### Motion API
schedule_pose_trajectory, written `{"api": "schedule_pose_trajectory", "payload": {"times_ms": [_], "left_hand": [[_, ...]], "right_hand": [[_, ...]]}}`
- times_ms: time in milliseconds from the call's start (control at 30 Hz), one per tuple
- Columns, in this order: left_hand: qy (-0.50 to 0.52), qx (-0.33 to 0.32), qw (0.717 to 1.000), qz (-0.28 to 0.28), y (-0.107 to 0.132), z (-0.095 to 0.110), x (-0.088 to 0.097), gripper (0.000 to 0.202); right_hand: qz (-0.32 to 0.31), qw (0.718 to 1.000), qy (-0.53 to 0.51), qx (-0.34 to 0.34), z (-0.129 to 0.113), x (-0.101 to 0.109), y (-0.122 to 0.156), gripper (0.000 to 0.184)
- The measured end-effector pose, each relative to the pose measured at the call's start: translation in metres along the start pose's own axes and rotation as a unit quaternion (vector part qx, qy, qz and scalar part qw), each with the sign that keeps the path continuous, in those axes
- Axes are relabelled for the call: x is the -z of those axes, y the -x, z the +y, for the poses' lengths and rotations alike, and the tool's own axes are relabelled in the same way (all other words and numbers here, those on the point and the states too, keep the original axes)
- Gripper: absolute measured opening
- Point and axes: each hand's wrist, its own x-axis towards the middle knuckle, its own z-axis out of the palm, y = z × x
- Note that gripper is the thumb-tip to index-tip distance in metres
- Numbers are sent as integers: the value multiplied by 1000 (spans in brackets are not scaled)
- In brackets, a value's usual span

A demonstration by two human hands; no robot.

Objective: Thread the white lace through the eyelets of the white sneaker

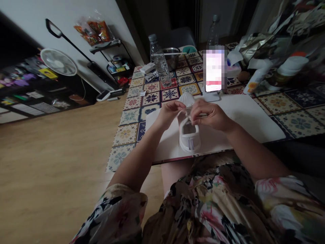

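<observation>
A white shoe [190, 144] rests on a white sheet [167, 142] in front of me, its heel toward me and its toe pointing away. At the left side of its lacing, my left hand [171, 112] has thumb and fingers pinched together on a shoelace. From the right, my right hand [207, 113] reaches over the lacing with curled fingers pinching the shoelace [188, 118] as well. Both hands partly cover the front of the shoe, so the exact run of the lace between them is hard to make out.
Behind the shoe a lit phone [213, 71] stands on a holder [212, 96]. A clear plastic bottle [161, 64] is at the back left, near a metal bowl [174, 59]. A white spray bottle [256, 79] and a white-topped jar [285, 73] stand at right on the patterned tablecloth [125, 134].
</observation>
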Motion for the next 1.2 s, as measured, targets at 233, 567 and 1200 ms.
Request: {"api": "schedule_pose_trajectory", "payload": {"times_ms": [233, 567, 1200], "left_hand": [[-79, -49, 993, 67, -5, -5, -1, 31], [-137, -44, 989, 18, -3, 2, 10, 32], [-241, -75, 945, -210, 7, 17, 12, 19]], "right_hand": [[-66, 996, -60, 15, -1, -2, 0, 16], [-68, 997, 26, -1, 0, 5, 1, 18], [107, 925, -362, -51, -5, 16, 5, 43]]}}
